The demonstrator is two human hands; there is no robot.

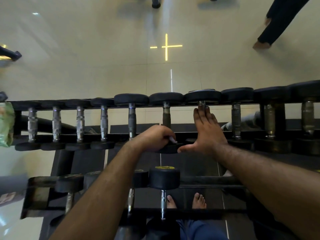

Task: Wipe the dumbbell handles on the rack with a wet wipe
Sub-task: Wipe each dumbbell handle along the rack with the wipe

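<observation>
A black rack (69, 105) holds a row of dumbbells with grey metal handles on its top tier. My left hand (155, 138) is curled at the near end of one handle (166, 115), and a small bit of white wet wipe (172, 139) pokes out of the fist. My right hand (206, 129) lies flat with straight fingers over the neighbouring handle (201, 103), hiding most of it; its thumb points left toward my left hand.
A green wipe packet (6, 125) sits at the rack's left end. A lower tier (207, 181) carries more dumbbells, one with a yellow label (164, 168). My bare feet (199, 200) stand below. Another person's leg (275, 23) is at the far right on the tiled floor.
</observation>
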